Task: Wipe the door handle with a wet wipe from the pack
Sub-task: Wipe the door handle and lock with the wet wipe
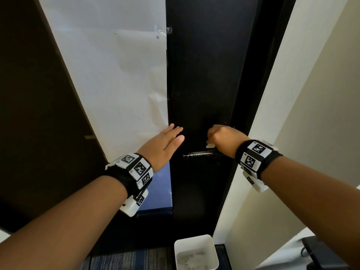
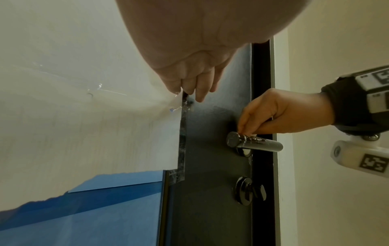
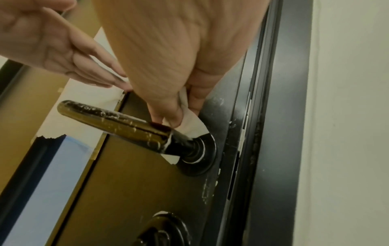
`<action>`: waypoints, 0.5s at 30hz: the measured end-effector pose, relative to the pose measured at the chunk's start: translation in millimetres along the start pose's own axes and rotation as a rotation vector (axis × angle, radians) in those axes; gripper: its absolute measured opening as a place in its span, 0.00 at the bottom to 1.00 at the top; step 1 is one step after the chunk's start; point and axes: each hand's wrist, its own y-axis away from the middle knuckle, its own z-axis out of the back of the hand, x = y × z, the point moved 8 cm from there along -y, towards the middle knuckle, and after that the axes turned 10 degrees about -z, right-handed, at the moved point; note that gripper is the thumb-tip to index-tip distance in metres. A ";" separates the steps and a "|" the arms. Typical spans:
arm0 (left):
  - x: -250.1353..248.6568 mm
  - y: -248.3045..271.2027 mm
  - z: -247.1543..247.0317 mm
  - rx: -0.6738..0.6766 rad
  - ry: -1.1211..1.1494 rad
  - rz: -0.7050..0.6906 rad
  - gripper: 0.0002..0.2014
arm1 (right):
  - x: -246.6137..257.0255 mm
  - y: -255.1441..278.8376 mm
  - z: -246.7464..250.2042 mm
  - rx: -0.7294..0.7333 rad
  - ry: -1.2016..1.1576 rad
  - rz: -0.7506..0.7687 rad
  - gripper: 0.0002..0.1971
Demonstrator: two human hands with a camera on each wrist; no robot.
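Note:
A dark lever door handle (image 1: pixel 200 153) (image 2: pixel 255 144) (image 3: pixel 118 123) sticks out of the black door (image 1: pixel 200 75), its top speckled with white residue. My right hand (image 1: pixel 224 139) (image 2: pixel 273 114) (image 3: pixel 174 103) pinches a white wet wipe (image 1: pixel 210 146) (image 3: pixel 192 124) and holds it against the handle's inner end, by the round rose (image 3: pixel 200 149). My left hand (image 1: pixel 167 141) (image 2: pixel 195 86) (image 3: pixel 69 55) lies flat with straight fingers on the door, left of and above the handle. No wipe pack is in view.
White paper (image 1: pixel 116 75) is taped over the door's glass panel, with blue showing below it (image 2: pixel 84 208). A thumb-turn lock (image 2: pixel 250 190) sits under the handle. A white bin (image 1: pixel 195 254) stands on the floor by the door. A cream wall (image 1: pixel 311 114) is at the right.

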 end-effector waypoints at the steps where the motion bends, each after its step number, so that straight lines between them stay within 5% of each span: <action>1: 0.1 0.3 -0.3 0.000 0.001 0.005 0.36 | 0.4 0.4 0.8 0.002 0.027 0.003 0.14; 11: 3.3 3.7 -3.1 -0.006 -0.011 0.033 0.37 | -21.9 18.4 26.7 -0.147 0.045 -0.172 0.09; 15: 1.2 1.6 -4.6 -0.003 -0.018 0.028 0.37 | -11.9 14.6 30.4 -0.280 -0.006 -0.042 0.09</action>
